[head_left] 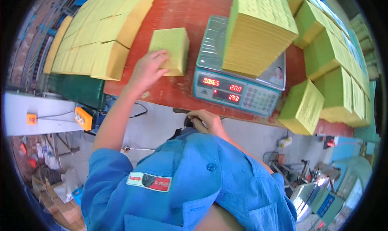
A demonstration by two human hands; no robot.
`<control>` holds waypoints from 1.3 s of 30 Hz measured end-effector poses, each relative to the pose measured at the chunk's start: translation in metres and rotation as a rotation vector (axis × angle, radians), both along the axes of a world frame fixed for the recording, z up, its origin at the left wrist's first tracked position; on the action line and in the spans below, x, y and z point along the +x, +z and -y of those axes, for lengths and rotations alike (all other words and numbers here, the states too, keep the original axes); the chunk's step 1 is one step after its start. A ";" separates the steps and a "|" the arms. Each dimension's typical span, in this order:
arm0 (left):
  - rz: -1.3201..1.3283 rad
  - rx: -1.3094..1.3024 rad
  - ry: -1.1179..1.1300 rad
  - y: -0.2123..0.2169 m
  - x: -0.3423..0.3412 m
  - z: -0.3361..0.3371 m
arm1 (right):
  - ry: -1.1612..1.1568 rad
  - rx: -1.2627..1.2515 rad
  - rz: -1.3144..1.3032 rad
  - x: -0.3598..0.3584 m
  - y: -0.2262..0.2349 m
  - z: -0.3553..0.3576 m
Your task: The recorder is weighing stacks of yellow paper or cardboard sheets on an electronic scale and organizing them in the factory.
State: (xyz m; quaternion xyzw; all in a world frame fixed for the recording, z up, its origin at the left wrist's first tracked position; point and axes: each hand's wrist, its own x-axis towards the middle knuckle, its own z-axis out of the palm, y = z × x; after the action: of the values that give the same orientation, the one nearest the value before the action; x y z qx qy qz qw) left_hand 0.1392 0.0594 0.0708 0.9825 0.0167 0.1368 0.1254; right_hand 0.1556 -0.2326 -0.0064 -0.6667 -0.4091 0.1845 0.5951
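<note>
Left hand (147,71): laid on the near left corner of a small stack of yellow-green paper (171,49), fingers spread over its top face and near edge. The grip is loose and flat; the stack is touched, not clasped, and nothing is lifted.

Small stack: set on the red table (178,12), just beyond and to the right of the left hand. Its long axis is run from near to far, tilted slightly to the right. The left hand is by far the nearer of the two.

Right hand (206,121): held at the near edge of the table, below the scale, fingers curled into a closed grip. Whether anything is held inside it cannot be told.

Scale (238,89): an electronic weighing scale placed just right of the small stack, with a strip of bare table left between them. A red lit display is turned toward the near side. A tall stack of yellow paper (258,28) is carried on its pan.

Left block of stacks (97,32): many yellow paper stacks packed side by side at the far left, reaching the table's left edge, close to the small stack but apart from it.

Right block of stacks (335,69): green-topped stacks ranged along the right side, well apart from both hands.

Open room: bare table is found near and far of the small stack; the near table edge lies just behind the left wrist.
</note>
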 end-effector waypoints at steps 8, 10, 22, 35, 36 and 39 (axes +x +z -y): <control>0.054 -0.007 -0.105 -0.002 0.006 -0.018 | -0.121 -0.071 -0.044 -0.014 0.002 -0.016; 0.133 0.018 -0.166 -0.004 0.007 -0.021 | -0.163 -0.058 -0.061 -0.018 -0.001 -0.022; 0.489 0.032 -0.318 0.031 -0.018 -0.019 | -0.269 0.121 -0.628 0.011 0.038 -0.067; 0.095 -1.760 0.111 -0.037 -0.128 0.004 | -0.263 0.449 -0.894 0.004 0.058 -0.134; -0.105 -2.267 0.084 -0.032 -0.126 0.004 | -0.250 0.436 -0.843 0.002 0.063 -0.135; -0.090 -2.046 0.138 -0.010 -0.111 0.026 | -0.271 0.381 -0.728 0.002 0.064 -0.126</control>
State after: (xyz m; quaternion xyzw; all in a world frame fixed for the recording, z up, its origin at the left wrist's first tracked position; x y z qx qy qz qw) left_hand 0.0284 0.0339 0.0604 0.4062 0.1864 0.0272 0.8942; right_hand 0.1579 -0.1062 0.0579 -0.4841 -0.1079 0.2492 0.8318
